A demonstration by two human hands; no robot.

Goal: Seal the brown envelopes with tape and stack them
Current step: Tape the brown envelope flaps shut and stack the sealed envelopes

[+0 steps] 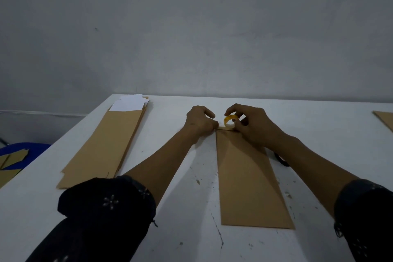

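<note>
Brown envelope (251, 181), one on its own, lies flat on the white desk (180, 208), its long axis running away from the person, flap end far. At that far end the right hand (253, 125) grips one yellow tape roll (230, 121), while the left hand (201, 120) pinches down at the envelope's far left corner. One stack of brown envelopes (102, 144) with white paper showing lies well to the left, roughly parallel. No writing is readable.

Both arms reach forward toward the table's (319, 125) far edge; left hand (200, 120) pinches with curled fingers, right hand (251, 125) grips, fingers curled.
</note>
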